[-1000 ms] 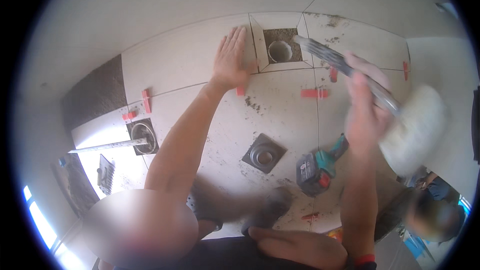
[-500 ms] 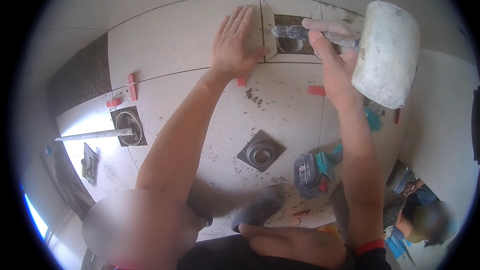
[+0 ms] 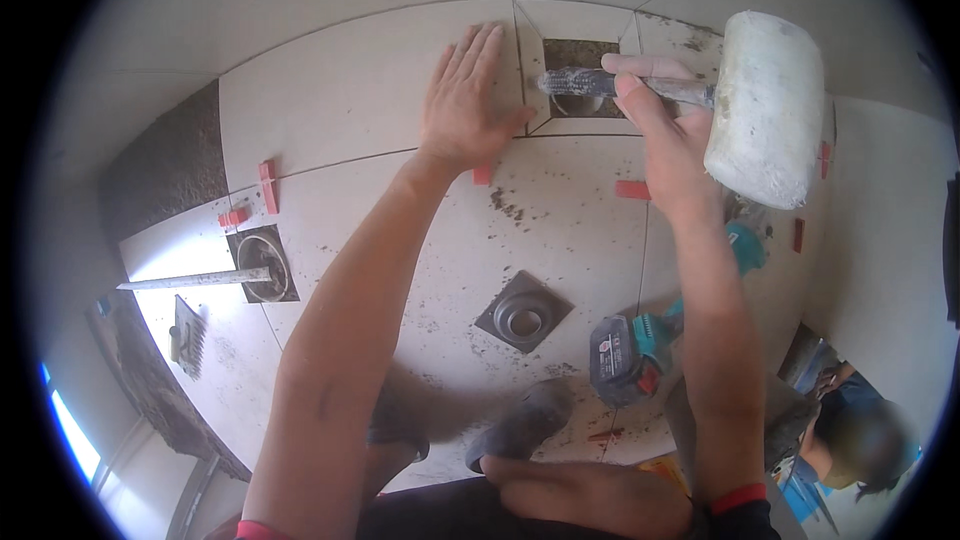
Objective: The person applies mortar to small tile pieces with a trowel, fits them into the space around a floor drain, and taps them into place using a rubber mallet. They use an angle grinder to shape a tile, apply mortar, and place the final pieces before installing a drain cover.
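My left hand (image 3: pixel 470 100) lies flat, fingers outstretched, on a large pale floor tile (image 3: pixel 330 90) just left of a square drain opening (image 3: pixel 582 48). Mitred strips of tile frame that opening, and a round pipe end shows partly inside it. In my right hand (image 3: pixel 668 110) is a mallet (image 3: pixel 768 110) with a big white head and a dark, mortar-smeared handle. The head is held to the right, with the handle crossing over the drain opening. Behind the handle, part of the pipe is hidden.
Red tile wedges (image 3: pixel 268 186) sit along the joints. A grey square drain fitting (image 3: pixel 523 312) and a teal cordless tool (image 3: pixel 640 340) lie nearer me. To the left are a second drain hole (image 3: pixel 264 262), a straight bar (image 3: pixel 195 279) and a notched trowel (image 3: pixel 184 335). Another person (image 3: pixel 865 440) is at lower right.
The view has shifted slightly, so the floor sits a little lower in it. My left hand stays flat on the tile, and the mallet remains raised in my right hand.
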Demonstrator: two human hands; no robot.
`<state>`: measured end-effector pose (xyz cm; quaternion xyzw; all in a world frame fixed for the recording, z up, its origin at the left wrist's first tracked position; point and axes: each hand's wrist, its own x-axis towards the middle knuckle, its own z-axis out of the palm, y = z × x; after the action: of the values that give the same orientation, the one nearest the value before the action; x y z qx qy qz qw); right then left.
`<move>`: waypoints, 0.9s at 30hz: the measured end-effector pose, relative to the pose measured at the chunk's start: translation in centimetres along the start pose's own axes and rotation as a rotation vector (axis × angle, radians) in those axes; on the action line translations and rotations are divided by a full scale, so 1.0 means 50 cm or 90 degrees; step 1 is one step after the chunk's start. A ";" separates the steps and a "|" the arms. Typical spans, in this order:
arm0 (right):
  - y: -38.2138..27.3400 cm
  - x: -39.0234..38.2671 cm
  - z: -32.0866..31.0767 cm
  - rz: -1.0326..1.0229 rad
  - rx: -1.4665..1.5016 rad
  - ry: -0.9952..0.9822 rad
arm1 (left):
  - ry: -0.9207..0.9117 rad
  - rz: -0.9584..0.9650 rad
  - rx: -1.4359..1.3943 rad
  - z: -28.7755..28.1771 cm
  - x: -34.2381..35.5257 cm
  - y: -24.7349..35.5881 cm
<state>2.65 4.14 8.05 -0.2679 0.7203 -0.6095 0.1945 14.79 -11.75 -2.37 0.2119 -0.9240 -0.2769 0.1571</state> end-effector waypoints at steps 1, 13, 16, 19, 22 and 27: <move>-0.003 -0.001 -0.001 0.037 -0.005 0.003 | -0.002 -0.001 0.001 -0.001 -0.002 -0.001; -0.024 0.004 -0.020 0.160 -0.020 0.022 | 0.003 0.015 0.003 0.001 -0.007 -0.014; -0.019 0.006 -0.026 0.151 0.054 0.023 | 0.004 0.014 0.008 0.002 -0.007 -0.016; -0.015 0.003 -0.025 0.181 0.098 0.024 | 0.007 0.010 0.003 0.004 -0.005 -0.010; -0.010 -0.001 -0.019 0.212 0.099 0.028 | 0.005 0.005 0.004 0.003 -0.004 -0.007; -0.004 -0.001 -0.022 0.164 0.101 0.030 | 0.002 0.002 0.001 0.001 -0.005 -0.006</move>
<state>2.05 4.98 8.43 -0.1424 0.7025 -0.6408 0.2749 15.06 -11.86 -2.62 0.2113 -0.9242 -0.2756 0.1591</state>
